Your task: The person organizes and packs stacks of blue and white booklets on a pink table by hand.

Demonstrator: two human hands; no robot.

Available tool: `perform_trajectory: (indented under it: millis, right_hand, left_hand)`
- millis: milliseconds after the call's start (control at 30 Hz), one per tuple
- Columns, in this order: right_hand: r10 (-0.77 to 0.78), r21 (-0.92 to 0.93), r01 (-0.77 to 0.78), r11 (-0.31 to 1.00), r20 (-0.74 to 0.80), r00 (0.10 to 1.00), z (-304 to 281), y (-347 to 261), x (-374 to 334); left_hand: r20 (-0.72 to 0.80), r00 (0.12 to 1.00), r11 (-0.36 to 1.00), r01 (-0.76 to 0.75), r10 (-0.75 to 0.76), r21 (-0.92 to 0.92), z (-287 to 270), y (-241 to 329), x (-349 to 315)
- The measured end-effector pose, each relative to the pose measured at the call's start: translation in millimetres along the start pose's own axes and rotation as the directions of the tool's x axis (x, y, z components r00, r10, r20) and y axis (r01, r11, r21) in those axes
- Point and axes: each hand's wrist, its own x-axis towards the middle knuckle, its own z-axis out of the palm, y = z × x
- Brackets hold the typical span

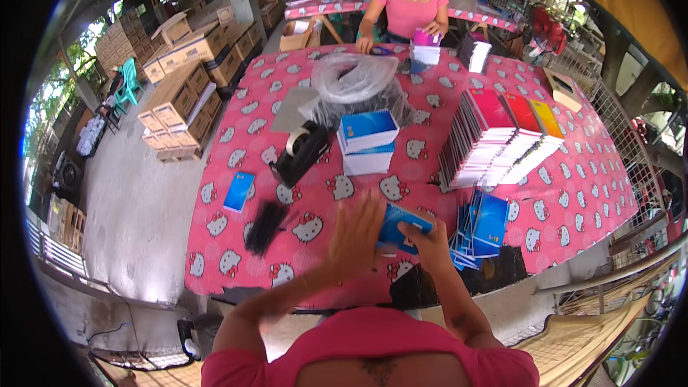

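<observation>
My right hand [428,242] grips a small blue notebook [398,228] by its right side, thumb on top of the cover. At its left edge is my left hand [357,233], slightly blurred, its fingers stretched out and flat; I cannot tell whether it touches the notebook. Just right of my right hand lies a fanned pile of blue notebooks [489,223]. A neat stack of blue notebooks [369,132] stands ahead of my hands. To the left are a single blue notebook [239,191] and a bundle of thin black strips [265,228].
A black tape dispenser [301,154] and clear plastic wrap [356,82] occupy the table's left middle. Tall stacks of notebooks with red and yellow covers [505,129] stand at right. Across the pink patterned table [573,201], a person [412,11] handles purple notebooks. Cardboard boxes [183,107] fill the left.
</observation>
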Motion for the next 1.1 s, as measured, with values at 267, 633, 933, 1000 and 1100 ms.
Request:
perform_trajectory:
  millis: [267,633,933,1000,1100]
  right_hand:
    - [0.261,-0.067,-0.258,0.964,0.049,0.964,-11,63,8]
    - [0.096,-0.177,-0.052,0.983,0.249,0.964,-13,44,18]
    - [-0.004,-0.216,0.043,0.975,0.177,0.984,2,30,9]
    - [-0.019,-0.187,0.039,0.982,0.105,0.994,5,27,6]
    - [-0.071,-0.143,0.075,0.987,0.032,0.997,13,28,7]
  left_hand:
    - [0.017,0.996,0.986,0.086,-0.085,-0.143,-14,-2,23]
    - [0.062,0.993,0.986,-0.089,0.099,-0.142,-14,-49,22]
    - [-0.007,0.998,0.987,-0.059,0.059,-0.152,-36,-43,36]
    - [0.033,0.999,0.995,0.006,-0.003,-0.101,-27,-17,21]
    - [0.076,0.996,0.993,0.046,-0.038,-0.106,-12,-3,-1]
